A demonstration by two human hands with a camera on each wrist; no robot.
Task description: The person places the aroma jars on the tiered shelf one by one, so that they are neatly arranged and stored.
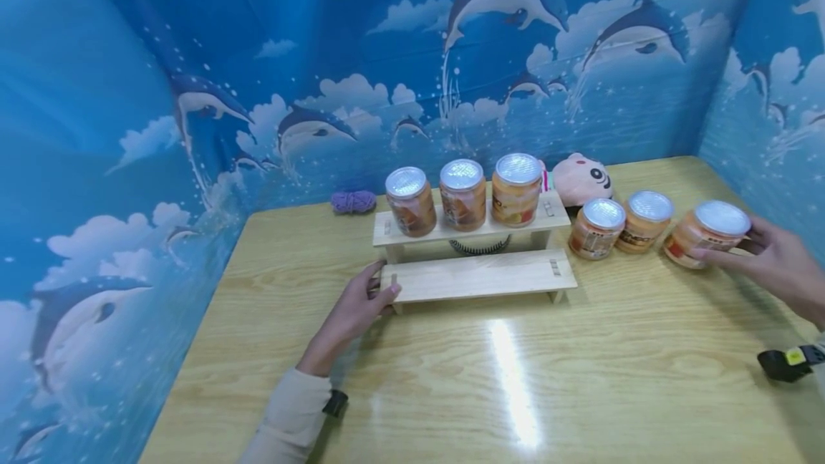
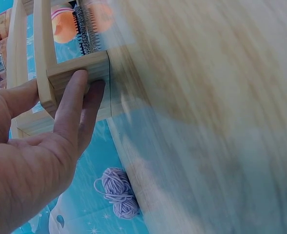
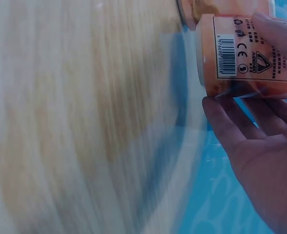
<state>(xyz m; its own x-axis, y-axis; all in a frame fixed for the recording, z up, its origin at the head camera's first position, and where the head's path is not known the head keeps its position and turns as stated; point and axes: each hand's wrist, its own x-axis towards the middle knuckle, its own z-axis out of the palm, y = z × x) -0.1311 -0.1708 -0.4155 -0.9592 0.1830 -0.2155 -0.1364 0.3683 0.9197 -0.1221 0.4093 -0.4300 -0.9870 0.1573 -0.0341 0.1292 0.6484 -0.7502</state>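
Observation:
A two-tier wooden stand [image 1: 477, 276] is on the table, its lower step bare. My left hand [image 1: 359, 304] holds the left end of that step, thumb over the board; the left wrist view shows fingers [image 2: 71, 100] against the wooden end piece. Three orange-labelled jars [image 1: 462, 195] with silvery lids stand in a row on the upper step. At the far right, my right hand [image 1: 776, 263] grips another such jar [image 1: 705, 233] round its side. In the right wrist view, this jar [image 3: 253, 56] shows a barcode, with the thumb on one side and fingers on the other.
Two more jars [image 1: 621, 224] stand between the stand and my right hand. Behind them lies a pink plush toy [image 1: 580, 179]. A purple yarn bundle [image 1: 353, 201] lies at the back left. A dark bristly coil [image 1: 480, 246] shows beneath the upper step. Dolphin-printed sheets [image 1: 361, 56] surround the wooden table [image 1: 438, 378].

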